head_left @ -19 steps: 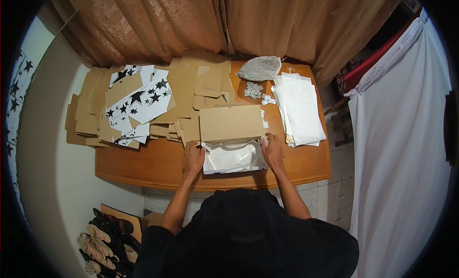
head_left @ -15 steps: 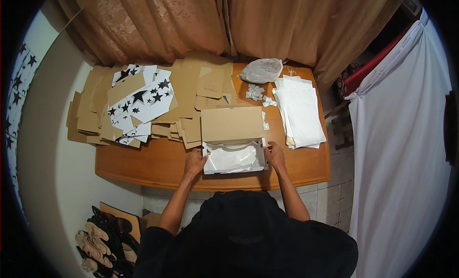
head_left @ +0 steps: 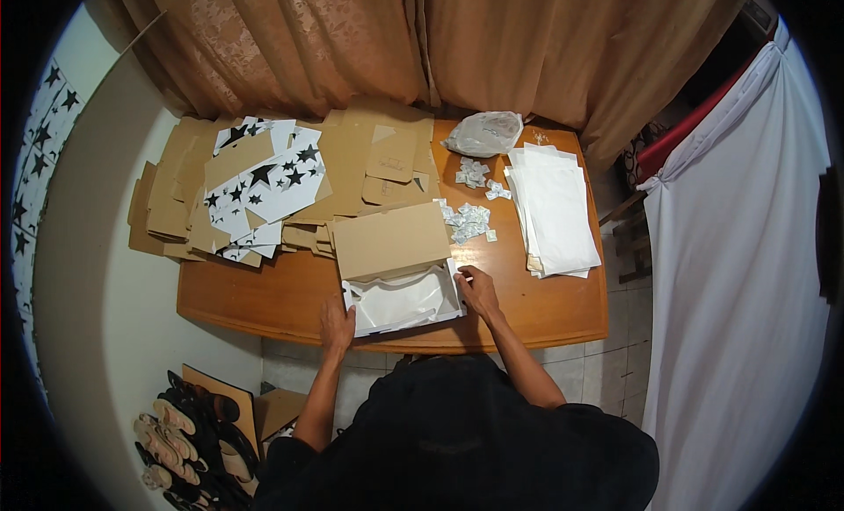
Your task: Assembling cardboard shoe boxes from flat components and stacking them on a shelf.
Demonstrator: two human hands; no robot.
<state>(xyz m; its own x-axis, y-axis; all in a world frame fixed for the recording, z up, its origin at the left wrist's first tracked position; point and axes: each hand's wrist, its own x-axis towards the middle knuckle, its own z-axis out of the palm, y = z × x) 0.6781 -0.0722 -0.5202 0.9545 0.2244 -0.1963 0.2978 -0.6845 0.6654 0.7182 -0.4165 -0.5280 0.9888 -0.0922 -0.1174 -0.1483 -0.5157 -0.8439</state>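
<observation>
we find the open box [head_left: 393, 243] by the near edge of the table [head_left: 255, 296], left hand [head_left: 337, 324] and right hand [head_left: 477, 291] at opposite ends, presumably to steady it; grip closure we cannot tell.

Along the far side of the tabletop [head_left: 545, 313], we see brown curtains [head_left: 290, 50] hanging in folds. On the left we find flat cardboard pieces [head_left: 347, 173], with white sheets [head_left: 303, 192] bearing black stars lying over some of them. Toward the right we notice a clear plastic bag [head_left: 483, 135], clusters of small pale packets [head_left: 472, 221] and a stack of white paper [head_left: 556, 212]. Beyond that, we see a white cloth [head_left: 730, 291] beside some red fabric [head_left: 690, 129]. At lower left, we spot shoes [head_left: 176, 441] near the pale wall [head_left: 105, 221]; tiles [head_left: 607, 370] cover the floor.
</observation>
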